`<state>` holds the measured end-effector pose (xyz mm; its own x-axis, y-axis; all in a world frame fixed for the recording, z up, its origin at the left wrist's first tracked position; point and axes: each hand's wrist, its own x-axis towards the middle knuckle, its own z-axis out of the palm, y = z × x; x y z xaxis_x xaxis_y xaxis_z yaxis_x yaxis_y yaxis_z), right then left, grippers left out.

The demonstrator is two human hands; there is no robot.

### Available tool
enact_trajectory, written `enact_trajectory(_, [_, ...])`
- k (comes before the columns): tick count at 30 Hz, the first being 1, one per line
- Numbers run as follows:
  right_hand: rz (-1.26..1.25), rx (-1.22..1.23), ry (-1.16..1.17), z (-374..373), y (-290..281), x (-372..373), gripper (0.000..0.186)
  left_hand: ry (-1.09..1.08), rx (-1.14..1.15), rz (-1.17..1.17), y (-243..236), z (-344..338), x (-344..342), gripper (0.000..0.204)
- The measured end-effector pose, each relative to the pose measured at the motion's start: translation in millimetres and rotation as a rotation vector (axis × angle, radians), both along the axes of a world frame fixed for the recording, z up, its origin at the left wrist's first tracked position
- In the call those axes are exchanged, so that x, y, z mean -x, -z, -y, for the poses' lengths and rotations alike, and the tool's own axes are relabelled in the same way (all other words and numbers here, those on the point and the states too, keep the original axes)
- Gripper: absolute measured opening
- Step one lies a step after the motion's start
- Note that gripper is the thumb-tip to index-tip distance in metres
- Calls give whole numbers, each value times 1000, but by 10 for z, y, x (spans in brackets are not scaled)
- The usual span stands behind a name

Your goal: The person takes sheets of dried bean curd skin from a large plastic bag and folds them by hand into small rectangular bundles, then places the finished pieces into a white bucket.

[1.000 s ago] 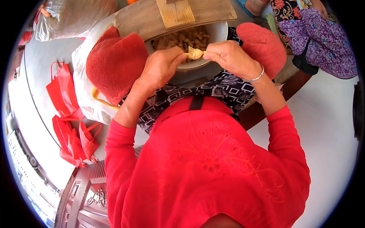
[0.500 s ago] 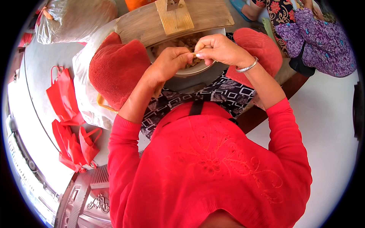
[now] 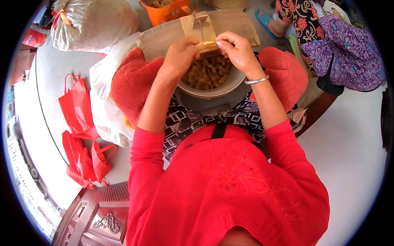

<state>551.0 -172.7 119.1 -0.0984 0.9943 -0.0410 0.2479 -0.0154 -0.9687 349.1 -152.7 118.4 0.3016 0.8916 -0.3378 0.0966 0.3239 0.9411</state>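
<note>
Red sweater (image 3: 230, 192), pushed-up sleeves, silver bangle (image 3: 255, 80) (right wrist)

Rough matt wooden board (image 3: 164, 35); smooth bowl (image 3: 213, 91); glossy metal bangle (image 3: 256, 80).

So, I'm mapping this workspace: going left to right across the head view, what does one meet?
Red paper bags on the floor → white plastic sheet → round pale bowl of brownish pieces → silver bangle on the right wrist → a seated person's purple patterned clothing.
</note>
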Motion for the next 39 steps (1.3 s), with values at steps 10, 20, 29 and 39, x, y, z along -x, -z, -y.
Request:
enact_trajectory(10, [202, -170, 109, -155, 220, 46, 9, 13, -228, -300, 202, -260, -72, 18])
enact_trajectory(20, [450, -518, 39, 97, 271, -56, 12, -12, -372, -450, 442, -23, -22, 11])
enact_trajectory(29, [404, -494, 128, 493, 256, 395, 25, 108, 237, 49, -77, 858, -99, 17])
enact_trajectory(39, [16, -196, -452, 736, -644, 627, 10, 97, -607, -474, -1690, 788, 1024, 20])
